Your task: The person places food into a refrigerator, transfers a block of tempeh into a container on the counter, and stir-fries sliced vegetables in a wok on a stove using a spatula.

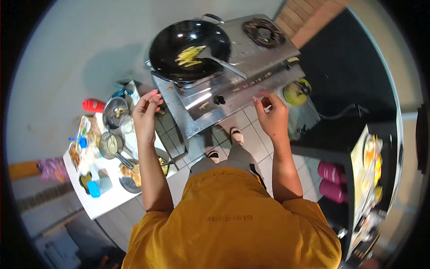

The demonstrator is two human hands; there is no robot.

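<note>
My left hand (pixel 147 111) is raised beside the stove's front left corner, its fingers loosely bent and apart, with nothing visible in it. In front of the stove's control panel, my right hand (pixel 274 117) is also loosely curled, its thumb apart from the fingers; it looks empty. A black wok (pixel 165 56) stands on the left burner of the steel gas stove (pixel 237 85). Pale yellow-green strips of food (pixel 190 55) lie in the wok. A metal spatula (pixel 228 67) rests in it, its handle leaning over the rim toward the right.
At left, a white table (pixel 114 201) carries a metal bowl (pixel 112 117), a plate of flat browned food (pixel 131 175), a blue-lidded container (pixel 96 187) and a red bottle (pixel 93 105). A green gas cylinder (pixel 295 93) stands right of the stove. A dark shelf (pixel 329 150) is at right.
</note>
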